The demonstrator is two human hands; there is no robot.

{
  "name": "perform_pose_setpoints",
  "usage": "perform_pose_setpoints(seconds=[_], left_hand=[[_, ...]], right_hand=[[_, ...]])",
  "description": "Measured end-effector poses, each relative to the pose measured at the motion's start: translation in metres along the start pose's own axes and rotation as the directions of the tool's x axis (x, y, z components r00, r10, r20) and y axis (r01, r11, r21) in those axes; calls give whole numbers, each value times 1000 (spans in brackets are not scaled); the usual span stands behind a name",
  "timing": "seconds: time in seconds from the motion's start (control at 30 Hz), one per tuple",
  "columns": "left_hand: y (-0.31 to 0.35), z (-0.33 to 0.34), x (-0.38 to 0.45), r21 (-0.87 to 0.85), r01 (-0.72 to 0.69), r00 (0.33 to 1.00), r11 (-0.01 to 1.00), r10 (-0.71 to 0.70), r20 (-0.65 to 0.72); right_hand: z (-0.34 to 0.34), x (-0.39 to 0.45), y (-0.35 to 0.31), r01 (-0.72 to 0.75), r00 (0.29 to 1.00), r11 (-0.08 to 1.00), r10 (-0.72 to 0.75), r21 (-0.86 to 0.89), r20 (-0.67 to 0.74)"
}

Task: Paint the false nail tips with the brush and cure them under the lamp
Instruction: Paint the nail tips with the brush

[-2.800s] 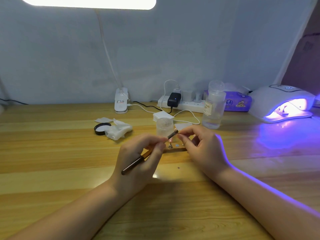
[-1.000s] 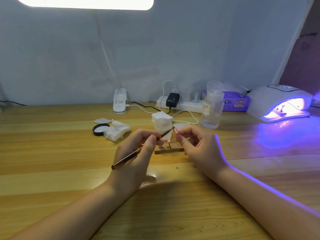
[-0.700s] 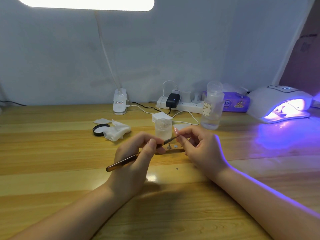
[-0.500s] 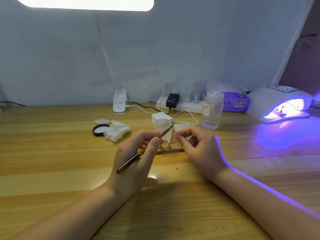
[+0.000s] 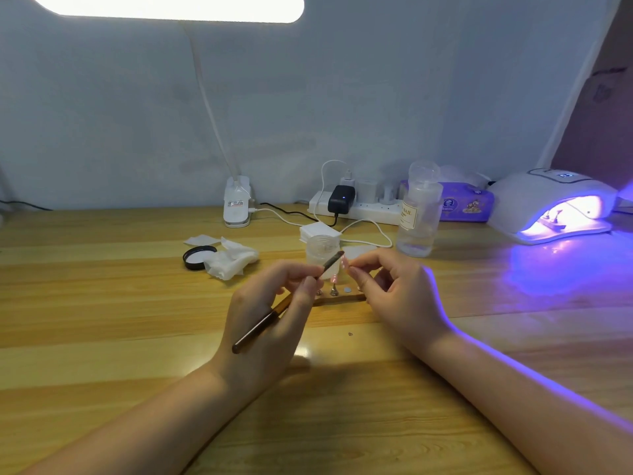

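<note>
At frame centre, a slim brown-handled brush (image 5: 287, 305) was pinched in the left hand (image 5: 270, 323), bristles angled up-right. A small pink nail tip (image 5: 343, 263) was pinched by the right hand (image 5: 397, 296). At right, the curing lamp (image 5: 551, 207) was lit violet.

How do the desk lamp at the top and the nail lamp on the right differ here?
The desk lamp hangs overhead on a thin stalk and gives white light; the nail lamp sits on the table and glows purple. The desk lamp's head is a flat bar; the nail lamp is a white dome with an open front. Both are switched on.
</note>
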State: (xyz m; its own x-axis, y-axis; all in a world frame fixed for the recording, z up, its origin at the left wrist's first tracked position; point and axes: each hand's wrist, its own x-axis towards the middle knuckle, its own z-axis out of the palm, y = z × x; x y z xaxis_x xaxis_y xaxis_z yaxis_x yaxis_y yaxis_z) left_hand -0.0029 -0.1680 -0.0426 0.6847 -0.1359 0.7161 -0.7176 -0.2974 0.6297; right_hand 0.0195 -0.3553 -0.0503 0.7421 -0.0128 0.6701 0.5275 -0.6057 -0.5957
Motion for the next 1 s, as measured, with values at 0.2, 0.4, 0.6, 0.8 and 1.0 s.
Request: perform_pose_setpoints(seconds=[0.2,0.4,0.6,0.8,1.0], left_hand=[[0,0,0,2,3,999,1000,-3,35],[-2,-2,-1,-61,31,999,998,-30,16],[-6,0,0,-117,107,994,987,-108,-1],[-7,1,-3,-211,142,990,967,-137,42],[-8,1,-1,-218,114,993,969,-112,23]], right_hand=[[-1,-1,-1,17,1000,999,-17,-46,-5],[-1,0,-2,-8,1000,1000,8,-22,-8],[-1,0,-3,-1,1000,1000,1,2,12],[0,-1,-1,-43,999,996,42,82,12],[-1,-2,-2,-45,998,992,40,114,52]])
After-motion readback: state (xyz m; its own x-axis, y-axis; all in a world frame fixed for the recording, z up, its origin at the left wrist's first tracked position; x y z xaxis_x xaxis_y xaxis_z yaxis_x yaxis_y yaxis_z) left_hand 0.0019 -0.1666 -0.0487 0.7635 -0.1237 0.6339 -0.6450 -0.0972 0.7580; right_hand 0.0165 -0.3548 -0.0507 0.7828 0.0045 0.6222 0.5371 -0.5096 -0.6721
